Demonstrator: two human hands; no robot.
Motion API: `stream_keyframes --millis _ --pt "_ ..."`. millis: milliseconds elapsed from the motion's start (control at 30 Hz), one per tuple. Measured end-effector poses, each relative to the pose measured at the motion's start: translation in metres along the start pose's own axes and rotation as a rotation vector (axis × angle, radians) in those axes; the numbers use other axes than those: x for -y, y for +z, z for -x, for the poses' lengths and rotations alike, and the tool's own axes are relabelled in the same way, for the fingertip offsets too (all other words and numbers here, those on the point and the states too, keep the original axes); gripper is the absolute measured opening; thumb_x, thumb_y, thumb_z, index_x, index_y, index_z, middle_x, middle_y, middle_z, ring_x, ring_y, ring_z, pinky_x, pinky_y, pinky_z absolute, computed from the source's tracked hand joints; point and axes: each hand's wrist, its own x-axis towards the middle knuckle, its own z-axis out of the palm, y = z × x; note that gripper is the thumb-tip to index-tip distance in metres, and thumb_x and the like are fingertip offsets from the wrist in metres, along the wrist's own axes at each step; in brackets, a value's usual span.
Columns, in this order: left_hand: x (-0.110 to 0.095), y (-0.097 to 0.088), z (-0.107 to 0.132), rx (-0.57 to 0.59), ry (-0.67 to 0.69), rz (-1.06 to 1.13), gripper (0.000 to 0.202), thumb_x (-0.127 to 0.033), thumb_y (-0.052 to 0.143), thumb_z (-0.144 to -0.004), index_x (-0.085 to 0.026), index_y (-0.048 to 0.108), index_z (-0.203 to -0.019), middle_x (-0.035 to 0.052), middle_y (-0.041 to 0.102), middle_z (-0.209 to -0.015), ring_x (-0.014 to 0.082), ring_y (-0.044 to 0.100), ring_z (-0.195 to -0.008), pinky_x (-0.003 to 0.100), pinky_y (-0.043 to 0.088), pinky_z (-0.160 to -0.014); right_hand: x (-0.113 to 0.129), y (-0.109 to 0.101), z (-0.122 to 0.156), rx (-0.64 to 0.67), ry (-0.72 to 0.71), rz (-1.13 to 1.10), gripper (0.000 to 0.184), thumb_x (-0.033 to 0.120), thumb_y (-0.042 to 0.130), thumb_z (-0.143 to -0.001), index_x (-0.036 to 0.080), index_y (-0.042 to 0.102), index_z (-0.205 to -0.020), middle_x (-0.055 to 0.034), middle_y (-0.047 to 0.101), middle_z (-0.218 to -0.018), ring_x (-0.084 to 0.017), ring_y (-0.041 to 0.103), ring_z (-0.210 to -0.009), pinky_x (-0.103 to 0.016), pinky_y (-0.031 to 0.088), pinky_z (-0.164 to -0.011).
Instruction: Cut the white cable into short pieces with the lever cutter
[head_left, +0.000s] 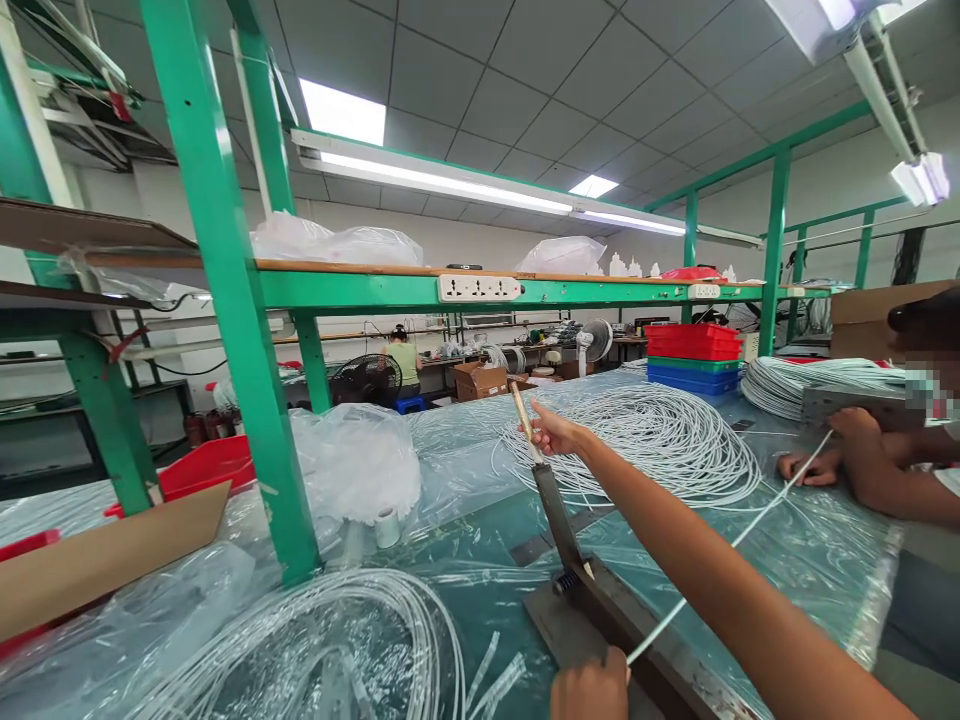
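One left grip (592,688) curled round white cable (660,629), one right grip (553,432) loosely around lever handle (520,408); carton (484,382) print illegible.

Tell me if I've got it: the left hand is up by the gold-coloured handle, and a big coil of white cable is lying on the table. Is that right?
Not quite: the head view shows the right hand up by the gold-coloured handle; the left hand is low down. The big coil of white cable is indeed lying on the table.
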Motion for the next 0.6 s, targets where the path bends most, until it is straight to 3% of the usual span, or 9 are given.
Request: stream_keyframes --millis 100,200,267,400,500,600 --pt "0.004 0.006 -0.008 0.014 0.033 0.286 0.019 -0.017 0.042 -0.073 -0.017 0.060 -0.070 0.0050 0.059 -0.060 0.0190 0.057 -0.062 0.025 0.035 -0.056 0.006 -0.005 0.022 0.013 -0.032 -0.058 0.064 0.064 0.008 -0.081 0.014 0.048 -0.084 0.0044 0.037 -0.041 -0.003 0.026 -0.030 -0.010 0.023 -0.030" --pt "0.002 0.011 -0.015 0.025 -0.084 0.728 0.012 -0.021 0.046 -0.066 -0.016 0.054 -0.059 -0.0049 0.036 -0.041 0.0109 0.036 -0.040 0.023 0.024 -0.046 0.011 -0.013 0.062 0.026 -0.071 -0.099 0.062 0.063 0.012 -0.082 0.015 0.050 -0.089 0.0001 0.049 -0.046 -0.005 0.039 -0.033 -0.011 0.032 -0.032" --pt "0.000 0.013 -0.018 0.044 -0.163 0.877 0.016 -0.029 0.046 -0.064 -0.018 0.050 -0.053 -0.0077 0.026 -0.036 0.0085 0.022 -0.036 0.023 0.017 -0.044 0.009 -0.020 0.097 0.016 -0.084 -0.111 0.058 0.061 0.016 -0.084 0.015 0.050 -0.091 -0.0043 0.058 -0.055 -0.007 0.049 -0.039 -0.013 0.038 -0.036" --pt "-0.002 0.017 -0.020 -0.042 -0.093 0.905 0.035 -0.052 0.048 -0.059 -0.020 0.046 -0.046 -0.0072 0.027 -0.036 0.0076 0.020 -0.038 0.024 0.017 -0.046 -0.017 -0.027 0.172 -0.003 -0.067 -0.091 0.045 0.053 0.026 -0.087 0.014 0.051 -0.086 -0.0090 0.063 -0.058 -0.010 0.055 -0.043 -0.013 0.040 -0.036" --pt "-0.001 0.022 -0.019 -0.128 -0.078 0.899 0.035 -0.052 0.051 -0.054 -0.020 0.043 -0.043 -0.0063 0.029 -0.040 0.0073 0.020 -0.042 0.024 0.018 -0.048 -0.050 -0.025 0.221 -0.050 -0.057 -0.045 0.032 0.044 0.043 -0.084 0.015 0.051 -0.077 -0.0072 0.060 -0.053 -0.008 0.052 -0.038 -0.012 0.038 -0.036" --pt "0.000 0.024 -0.018 -0.140 -0.095 0.899 0.033 -0.050 0.052 -0.053 -0.020 0.041 -0.042 -0.0065 0.027 -0.040 0.0079 0.021 -0.044 0.024 0.018 -0.049 -0.079 -0.020 0.255 -0.124 0.018 -0.004 0.026 0.040 0.059 -0.074 0.016 0.049 -0.073 -0.0050 0.059 -0.055 -0.005 0.049 -0.035 -0.010 0.034 -0.034"
